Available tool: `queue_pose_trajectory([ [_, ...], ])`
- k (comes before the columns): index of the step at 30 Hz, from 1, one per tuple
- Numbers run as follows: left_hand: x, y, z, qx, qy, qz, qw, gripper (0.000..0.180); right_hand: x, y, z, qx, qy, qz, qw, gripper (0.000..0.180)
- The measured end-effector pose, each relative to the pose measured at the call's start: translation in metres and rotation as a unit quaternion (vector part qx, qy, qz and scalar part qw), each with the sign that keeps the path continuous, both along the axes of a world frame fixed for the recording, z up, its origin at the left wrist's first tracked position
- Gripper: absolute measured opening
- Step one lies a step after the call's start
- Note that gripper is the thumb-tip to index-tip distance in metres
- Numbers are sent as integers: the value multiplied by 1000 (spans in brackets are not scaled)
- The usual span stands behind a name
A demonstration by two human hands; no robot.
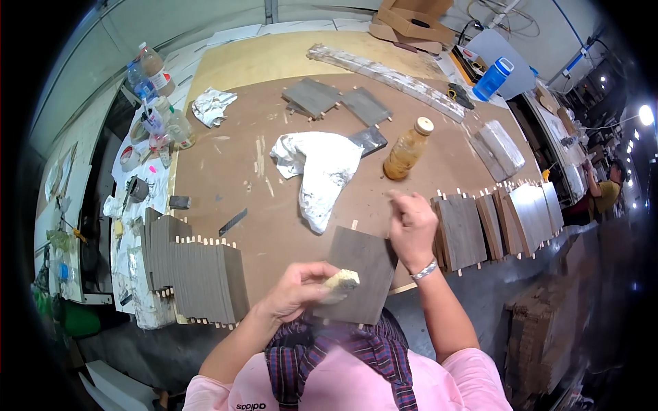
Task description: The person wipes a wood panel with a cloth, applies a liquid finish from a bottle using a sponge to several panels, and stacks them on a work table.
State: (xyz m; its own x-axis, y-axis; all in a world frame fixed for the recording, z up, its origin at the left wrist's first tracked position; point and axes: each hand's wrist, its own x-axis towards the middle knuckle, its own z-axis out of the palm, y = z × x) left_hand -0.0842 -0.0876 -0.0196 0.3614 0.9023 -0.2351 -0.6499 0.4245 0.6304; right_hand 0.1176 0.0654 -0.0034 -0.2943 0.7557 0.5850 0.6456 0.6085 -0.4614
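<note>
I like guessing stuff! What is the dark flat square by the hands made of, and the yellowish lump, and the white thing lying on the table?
The dark panel looks like wood, stained grey-brown and matte; faint grain shows. The lump in the left hand seems spongy foam, pale and rough. The white thing looks like soft cloth, crumpled in folds.

The dark grey wooden panel (360,274) lies on the brown counter (240,171), between the hands. The crumpled white cloth (319,171) lies behind the left hand (298,291). The amber plastic bottle (406,148) stands behind the right hand (411,226). One row of grey wooden panels (199,277) is left of the left hand, another row (500,219) is right of the right hand.
</note>
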Motion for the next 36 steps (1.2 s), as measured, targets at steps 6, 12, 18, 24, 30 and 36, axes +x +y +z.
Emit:
queue_pose_trajectory([
  [6, -6, 3, -2, 7, 45, 67, 997, 35, 32, -31, -21, -260, 182, 8, 948, 50],
  [12, 6, 17, 10, 22, 56, 41, 997, 34, -1, -86, -22, -579, 427, 130, 682, 78],
  [18, 18, 22, 21, 29, -7, 42, 999, 59, 4, -79, -42, -650, 546, 222, 481, 85],
  [24, 12, 23, 20, 85, 74, 127, 985, 39, 11, -66, -39, -644, 621, 300, 333, 79],
  [30, 18, 18, 28, 339, 528, 169, 760, 41, -8, -52, -20, -636, 635, 234, 371, 76],
  [36, 32, 16, 30, 442, 579, 167, 665, 40, -13, -43, -23, -637, 626, 247, 375, 75],
])
